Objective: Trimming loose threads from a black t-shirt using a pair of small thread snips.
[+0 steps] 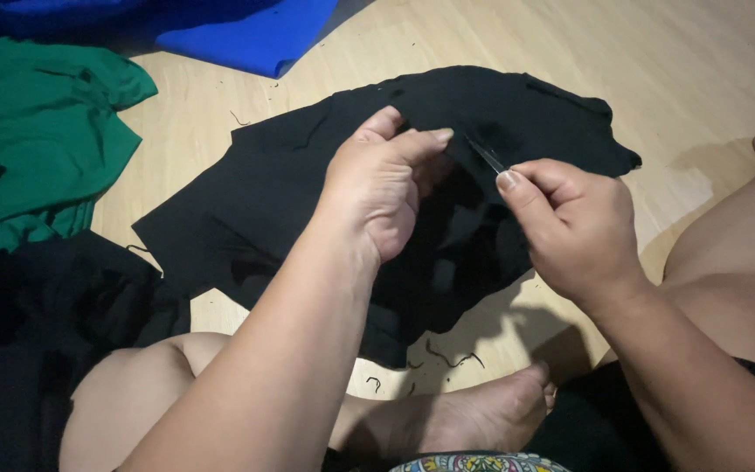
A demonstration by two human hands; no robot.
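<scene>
A black piece of cloth (273,192) lies spread on the light wooden floor in front of me. My left hand (382,188) pinches a fold of this cloth and lifts it slightly. My right hand (574,227) holds a thin metal tool (485,156), like tweezers or a seam ripper, between thumb and forefinger. The tool's tip points at the cloth right beside my left fingertips. My bare legs and one foot (474,415) are folded under my arms.
Green cloth (37,131) is heaped at the left, blue cloth (246,31) at the top, and more black cloth (37,323) at lower left. Short dark thread scraps (452,358) lie on the wooden floor (701,70) near my foot.
</scene>
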